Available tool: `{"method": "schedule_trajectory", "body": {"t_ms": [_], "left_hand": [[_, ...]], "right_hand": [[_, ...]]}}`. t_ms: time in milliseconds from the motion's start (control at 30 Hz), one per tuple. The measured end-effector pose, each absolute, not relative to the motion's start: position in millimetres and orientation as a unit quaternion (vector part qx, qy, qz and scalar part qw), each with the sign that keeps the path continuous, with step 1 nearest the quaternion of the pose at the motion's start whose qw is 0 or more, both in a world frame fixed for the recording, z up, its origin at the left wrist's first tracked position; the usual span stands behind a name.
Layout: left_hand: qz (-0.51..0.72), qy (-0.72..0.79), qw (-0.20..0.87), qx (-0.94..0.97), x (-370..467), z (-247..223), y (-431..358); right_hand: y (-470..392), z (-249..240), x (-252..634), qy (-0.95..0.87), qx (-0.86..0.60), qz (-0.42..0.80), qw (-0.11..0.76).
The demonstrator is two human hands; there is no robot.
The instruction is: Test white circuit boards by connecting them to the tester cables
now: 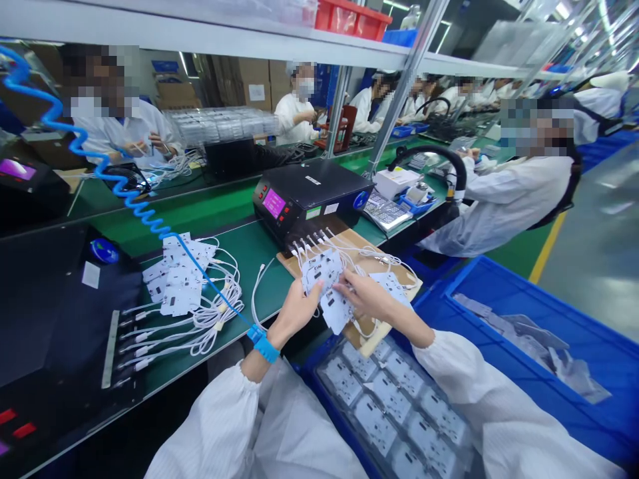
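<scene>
My left hand (298,309) wears a blue wrist strap (263,343) and grips a white circuit board (319,266) by its lower edge, thumb on top. My right hand (368,294) is closed at that board's right side, fingers pinched together; what lies between them is too small to make out. Just below the fingers hangs a second white circuit board (335,313), tilted. Another white board (390,286) lies by my right wrist on a wooden board (367,347). White cables (382,255) run from a black tester box (317,193) around these boards.
Under my forearms sits a tray (372,416) of white boards in compartments. To the right stands a blue bin (529,286) holding clear plastic pieces. Left are piled boards (182,279), bundled cables (217,313) and another black box (64,319). A coiled blue cord (142,206) crosses the view.
</scene>
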State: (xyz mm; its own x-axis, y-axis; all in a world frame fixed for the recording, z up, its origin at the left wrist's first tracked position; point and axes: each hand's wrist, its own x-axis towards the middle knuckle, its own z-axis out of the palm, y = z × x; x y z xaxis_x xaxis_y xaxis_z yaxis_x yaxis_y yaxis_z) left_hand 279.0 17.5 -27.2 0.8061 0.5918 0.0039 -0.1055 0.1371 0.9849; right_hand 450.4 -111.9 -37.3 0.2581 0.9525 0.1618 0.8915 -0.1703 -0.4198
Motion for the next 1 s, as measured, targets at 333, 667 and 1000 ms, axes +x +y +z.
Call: {"method": "schedule_trajectory", "body": {"t_ms": [333,667,1000], "left_hand": [[0.184,0.194,0.771,0.579,278.2,-37.9,-0.5],[0.223,0.203,0.751,0.587,277.7,-47.9,-2.8],[0.253,0.231,0.749,0.566,277.2,-39.1,-2.6]], "right_hand": [[-106.4,-53.5,449.8,-0.555,-0.766,0.065,0.316],[-120.9,-48.1,443.4,-0.593,-0.751,0.056,0.284],[-164.2,-72.9,410.9,-0.603,-0.779,-0.087,0.151]]}}
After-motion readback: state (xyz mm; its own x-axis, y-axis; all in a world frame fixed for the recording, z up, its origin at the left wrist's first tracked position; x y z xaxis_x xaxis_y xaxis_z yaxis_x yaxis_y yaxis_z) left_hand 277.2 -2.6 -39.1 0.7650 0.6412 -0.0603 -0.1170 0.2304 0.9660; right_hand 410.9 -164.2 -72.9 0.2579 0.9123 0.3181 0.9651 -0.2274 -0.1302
